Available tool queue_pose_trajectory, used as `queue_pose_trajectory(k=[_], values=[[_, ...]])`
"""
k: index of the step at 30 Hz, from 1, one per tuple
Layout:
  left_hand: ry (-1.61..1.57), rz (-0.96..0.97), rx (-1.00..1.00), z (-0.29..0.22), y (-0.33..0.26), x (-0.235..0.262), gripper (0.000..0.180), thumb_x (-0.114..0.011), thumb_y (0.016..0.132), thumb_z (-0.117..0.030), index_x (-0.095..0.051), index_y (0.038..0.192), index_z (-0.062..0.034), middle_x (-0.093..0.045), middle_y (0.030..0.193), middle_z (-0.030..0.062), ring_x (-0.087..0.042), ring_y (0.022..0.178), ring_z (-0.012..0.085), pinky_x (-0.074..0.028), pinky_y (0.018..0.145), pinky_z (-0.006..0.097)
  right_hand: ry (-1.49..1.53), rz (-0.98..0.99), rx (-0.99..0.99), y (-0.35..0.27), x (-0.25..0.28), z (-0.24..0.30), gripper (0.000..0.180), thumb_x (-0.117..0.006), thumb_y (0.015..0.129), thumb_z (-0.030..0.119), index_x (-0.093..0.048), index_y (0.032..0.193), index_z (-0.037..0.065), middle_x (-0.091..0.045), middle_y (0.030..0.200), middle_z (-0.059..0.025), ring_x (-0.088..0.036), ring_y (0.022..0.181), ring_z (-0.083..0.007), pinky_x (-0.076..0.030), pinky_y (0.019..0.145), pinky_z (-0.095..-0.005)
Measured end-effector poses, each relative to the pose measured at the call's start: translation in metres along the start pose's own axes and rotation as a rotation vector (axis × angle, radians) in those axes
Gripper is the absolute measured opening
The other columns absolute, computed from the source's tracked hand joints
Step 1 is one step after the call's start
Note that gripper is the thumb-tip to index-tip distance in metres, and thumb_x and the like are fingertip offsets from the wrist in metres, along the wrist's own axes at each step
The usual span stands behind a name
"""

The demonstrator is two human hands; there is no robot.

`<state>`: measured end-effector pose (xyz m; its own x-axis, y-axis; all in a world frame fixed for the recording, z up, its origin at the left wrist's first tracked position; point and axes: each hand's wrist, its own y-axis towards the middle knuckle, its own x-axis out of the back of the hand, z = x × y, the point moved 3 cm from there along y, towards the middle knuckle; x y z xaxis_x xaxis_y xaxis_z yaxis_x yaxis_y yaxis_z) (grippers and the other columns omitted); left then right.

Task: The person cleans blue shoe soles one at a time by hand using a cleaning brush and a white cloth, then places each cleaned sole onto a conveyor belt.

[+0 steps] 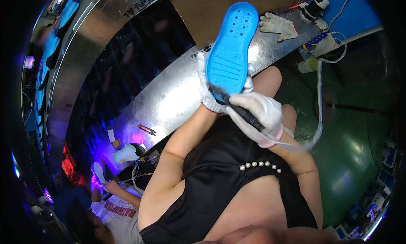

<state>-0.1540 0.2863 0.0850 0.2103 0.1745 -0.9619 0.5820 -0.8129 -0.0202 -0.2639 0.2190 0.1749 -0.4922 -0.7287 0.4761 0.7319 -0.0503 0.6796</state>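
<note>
Fingers (253,101) of our gloved right hand (259,113) pinch a dark pen tool (237,108) whose tip meets the heel of the blue sole (231,47); our left hand (208,89) wraps the sole from behind, holding it up over the metal tabletop (169,100). We judge the work under way at the heel, the rest of the sole untouched. A spare glove (279,26) lies on the tabletop. Two small pale tags (111,135) lie lower left, unreadable to us.

You're in shoe factory: curved metal bench (169,96), blue soles (50,45) lined along it, spare glove (279,26), co-worker (114,210) alongside.
</note>
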Motion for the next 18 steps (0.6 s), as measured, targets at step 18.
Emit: queue_pose_trajectory(k=[18], values=[[0.635,0.039,0.306,-0.063,0.016,-0.009,0.057,-0.053,0.093,-0.043,-0.055,0.127,0.0034,-0.062,0.119,0.0191,-0.062,0.106,0.0274,-0.049,0.095,0.039,-0.006,0.448,0.074,0.008,0.012,-0.007,0.023,-0.073,0.072,0.004,-0.070,0.095,0.009,-0.070,0.097,-0.0070,-0.067,0.083,-0.0240,-0.054,0.073,-0.0304]])
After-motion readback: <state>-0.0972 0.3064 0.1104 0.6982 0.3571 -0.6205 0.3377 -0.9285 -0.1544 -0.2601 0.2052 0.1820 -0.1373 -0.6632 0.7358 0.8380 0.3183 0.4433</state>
